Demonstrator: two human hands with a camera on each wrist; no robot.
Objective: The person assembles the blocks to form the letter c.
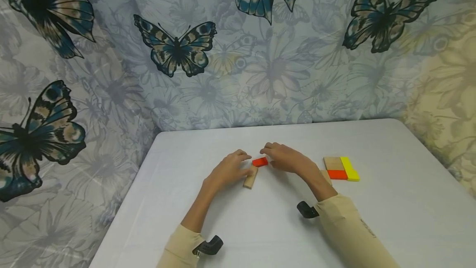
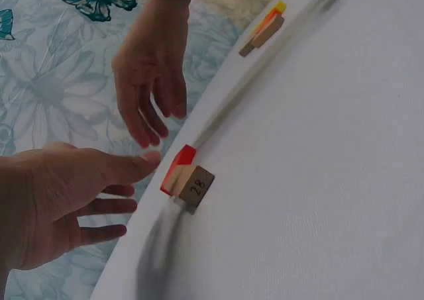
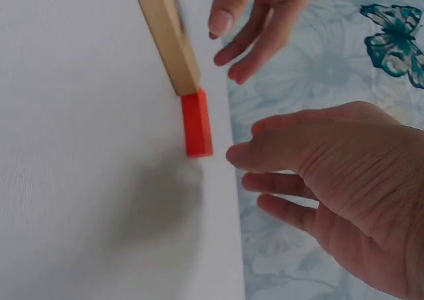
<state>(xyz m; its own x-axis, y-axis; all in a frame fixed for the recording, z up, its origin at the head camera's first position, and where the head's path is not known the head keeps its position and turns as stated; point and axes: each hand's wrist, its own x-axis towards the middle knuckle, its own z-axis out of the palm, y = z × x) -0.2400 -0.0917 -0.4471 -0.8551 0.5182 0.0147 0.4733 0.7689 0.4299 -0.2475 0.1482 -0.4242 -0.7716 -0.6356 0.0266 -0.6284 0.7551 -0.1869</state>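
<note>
Your left hand [image 1: 227, 168] and right hand [image 1: 285, 158] hold fingers wide, likely sparing red block [image 1: 260, 162] abutting wood block [image 1: 251, 178] at seven o'clock.

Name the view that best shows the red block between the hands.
Right wrist: the red block looks large and unobstructed there, next to the wooden block. Head shows it whole but small; left wrist shows it partly hidden behind the wooden block.

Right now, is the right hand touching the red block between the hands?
Apart. The right wrist view shows white table between the right hand and the red block.
</note>
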